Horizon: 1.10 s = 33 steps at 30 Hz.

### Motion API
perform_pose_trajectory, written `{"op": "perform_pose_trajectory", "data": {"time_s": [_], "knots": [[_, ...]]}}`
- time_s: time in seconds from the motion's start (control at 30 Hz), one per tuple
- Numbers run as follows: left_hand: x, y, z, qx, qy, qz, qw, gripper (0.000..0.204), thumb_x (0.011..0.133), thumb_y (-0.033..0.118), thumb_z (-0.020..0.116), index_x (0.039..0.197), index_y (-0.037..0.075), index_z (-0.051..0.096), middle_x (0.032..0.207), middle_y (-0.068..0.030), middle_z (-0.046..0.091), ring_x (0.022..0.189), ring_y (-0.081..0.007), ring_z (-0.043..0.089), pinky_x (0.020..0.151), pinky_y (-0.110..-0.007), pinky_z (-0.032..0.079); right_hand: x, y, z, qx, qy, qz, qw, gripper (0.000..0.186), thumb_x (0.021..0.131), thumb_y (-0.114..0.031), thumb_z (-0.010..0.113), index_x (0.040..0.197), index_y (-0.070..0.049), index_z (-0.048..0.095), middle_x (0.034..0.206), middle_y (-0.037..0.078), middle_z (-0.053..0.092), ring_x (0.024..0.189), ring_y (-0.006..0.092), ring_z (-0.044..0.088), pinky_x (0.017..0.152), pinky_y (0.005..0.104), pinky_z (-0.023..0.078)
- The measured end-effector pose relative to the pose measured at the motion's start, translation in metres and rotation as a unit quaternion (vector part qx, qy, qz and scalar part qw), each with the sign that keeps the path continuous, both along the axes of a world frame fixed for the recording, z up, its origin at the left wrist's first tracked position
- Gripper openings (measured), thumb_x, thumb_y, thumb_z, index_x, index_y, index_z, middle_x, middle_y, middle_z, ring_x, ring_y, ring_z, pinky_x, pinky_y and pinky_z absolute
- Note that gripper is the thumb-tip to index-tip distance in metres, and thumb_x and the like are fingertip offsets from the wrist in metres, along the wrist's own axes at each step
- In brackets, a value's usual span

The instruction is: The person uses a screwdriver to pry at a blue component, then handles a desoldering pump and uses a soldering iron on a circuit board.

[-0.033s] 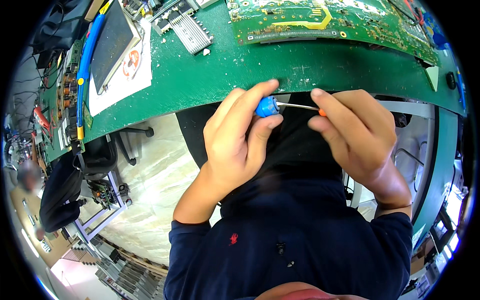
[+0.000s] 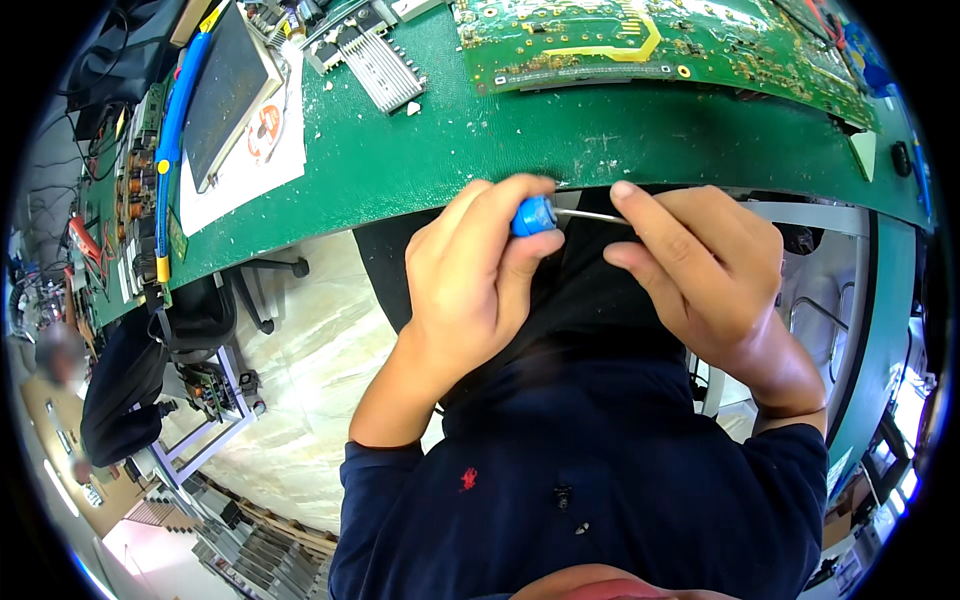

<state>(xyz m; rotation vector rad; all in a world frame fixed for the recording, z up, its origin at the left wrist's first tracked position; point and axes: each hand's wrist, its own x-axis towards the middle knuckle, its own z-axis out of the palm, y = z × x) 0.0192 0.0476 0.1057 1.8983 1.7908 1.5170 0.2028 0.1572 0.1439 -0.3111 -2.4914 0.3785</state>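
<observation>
My left hand (image 2: 462, 265) is closed around a short, rounded blue piece (image 2: 534, 215), gripped between thumb and curled fingers. From its right end runs a thin metal-shafted tool (image 2: 588, 214), held level. The shaft's other end passes between the forefinger and thumb of my right hand (image 2: 705, 265), where the fingers hide it. Whether the shaft is fixed in the blue piece or only pushed against it, I cannot tell. Both hands are above my lap, just short of the table edge.
Ahead lies the green table (image 2: 400, 160). On it are a large green circuit board (image 2: 600, 72), a finned metal heat sink (image 2: 382, 75), a dark flat panel (image 2: 228, 95) on white paper (image 2: 285, 150), and a long blue tool (image 2: 175, 125). A black chair (image 2: 200, 315) stands at left.
My right hand has shifted slightly left along the shaft. The orange part that showed between its fingers is now hidden. The left fingertips have curled in a little.
</observation>
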Motion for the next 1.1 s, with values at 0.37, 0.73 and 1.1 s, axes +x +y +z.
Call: {"op": "perform_pose_trajectory", "data": {"time_s": [0.37,0.73,1.1], "knots": [[-0.006,-0.001,0.009,-0.061,-0.013,-0.085,0.994,0.020,0.090,0.014,0.065,0.098,-0.001,0.054,0.080,-0.0143,0.053,0.066,-0.0322,0.055,0.059,-0.037,0.046,-0.002,0.017,0.020,0.145,-0.040,0.055,0.987,0.023,0.070,-0.008,0.075,0.091,-0.001,0.067,0.068,0.003,0.052,0.050,0.0156,0.046,0.042,0.0290,0.035],[-0.009,0.012,0.021,-0.077,-0.016,-0.136,0.988,0.023,0.091,0.022,0.064,0.096,0.000,0.056,0.079,-0.0132,0.057,0.064,-0.0325,0.058,0.057,-0.036,0.047,0.007,0.030,0.034,0.131,-0.049,0.061,0.988,0.030,0.065,-0.012,0.067,0.093,-0.002,0.067,0.070,0.002,0.048,0.052,0.0141,0.048,0.042,0.0279,0.036],[0.009,0.012,0.011,-0.032,-0.204,-0.026,0.978,0.025,0.093,0.006,0.063,0.115,-0.002,0.057,0.091,-0.0052,0.055,0.069,-0.0082,0.049,0.061,-0.020,0.040,0.009,0.035,0.038,0.082,-0.018,0.014,0.996,0.037,0.068,0.004,0.076,0.104,0.003,0.068,0.074,0.008,0.058,0.058,0.0226,0.056,0.049,0.0316,0.044]]}}
